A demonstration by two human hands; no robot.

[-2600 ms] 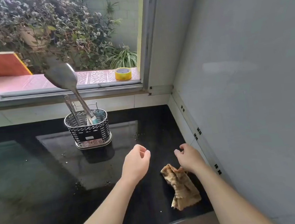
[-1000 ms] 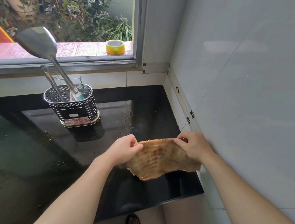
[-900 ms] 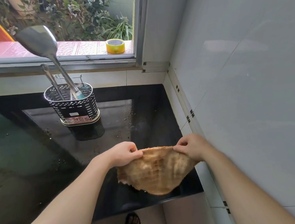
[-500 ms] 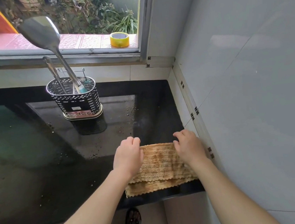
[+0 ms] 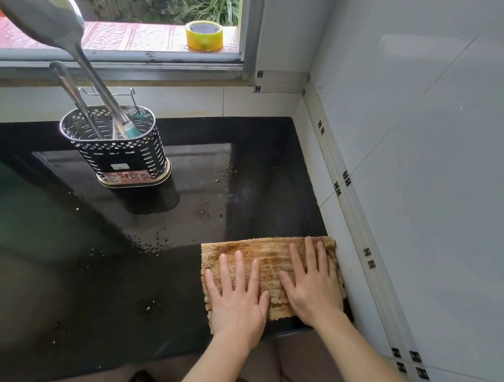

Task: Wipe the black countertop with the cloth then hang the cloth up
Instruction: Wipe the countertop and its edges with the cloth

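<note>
A tan ribbed cloth (image 5: 267,253) lies spread flat on the black countertop (image 5: 98,287), at its near right corner against the white tiled wall. My left hand (image 5: 236,296) presses flat on the cloth's left half with fingers straight and spread. My right hand (image 5: 313,284) presses flat on its right half in the same way. The countertop is glossy and dotted with water drops.
A perforated metal utensil holder (image 5: 117,149) with a steel spatula (image 5: 49,22) stands at the back of the counter. A yellow tape roll (image 5: 204,35) sits on the window sill. The white wall (image 5: 428,155) closes the right side. The counter's front edge runs just below my wrists.
Both hands picked up the crumpled cloth, spread it out between them, laid it on the counter corner, and now press it flat with open palms.
</note>
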